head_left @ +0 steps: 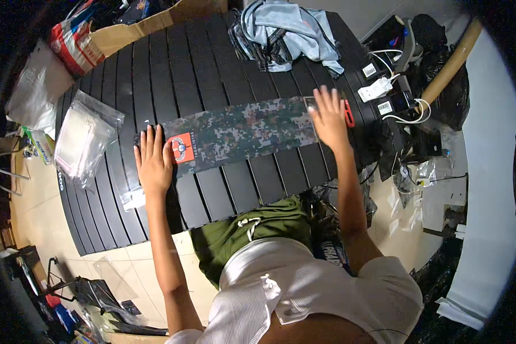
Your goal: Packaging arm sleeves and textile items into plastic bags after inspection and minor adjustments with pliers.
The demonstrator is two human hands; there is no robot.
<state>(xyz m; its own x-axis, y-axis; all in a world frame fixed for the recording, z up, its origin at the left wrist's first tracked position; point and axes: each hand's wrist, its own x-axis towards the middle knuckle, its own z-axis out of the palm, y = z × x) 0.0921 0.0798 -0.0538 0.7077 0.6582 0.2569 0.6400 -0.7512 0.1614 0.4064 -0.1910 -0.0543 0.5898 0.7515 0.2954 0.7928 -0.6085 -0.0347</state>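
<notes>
A long strip of dark pixel-camouflage cloth (pixel 246 135) lies flat across the black slatted table (pixel 218 198). Near its left end is an orange-red patch (pixel 181 148) with an emblem. My left hand (pixel 153 163) rests flat at that end, fingers stretched and pointing away, beside the patch. Clear plastic film (pixel 132 192) shows by its wrist. Over the strip's right end is my right hand (pixel 330 123), fingers spread and slightly blurred; whether it touches the cloth I cannot tell. Just right of it sits a small red-edged object (pixel 348 113), partly hidden.
Clear plastic bags (pixel 86 137) lie on the table's left side. A crumpled light-blue and dark garment (pixel 286 37) sits at the far edge. White chargers and cables (pixel 378 89) crowd the right side. A cardboard box (pixel 135 31) stands beyond the far left corner.
</notes>
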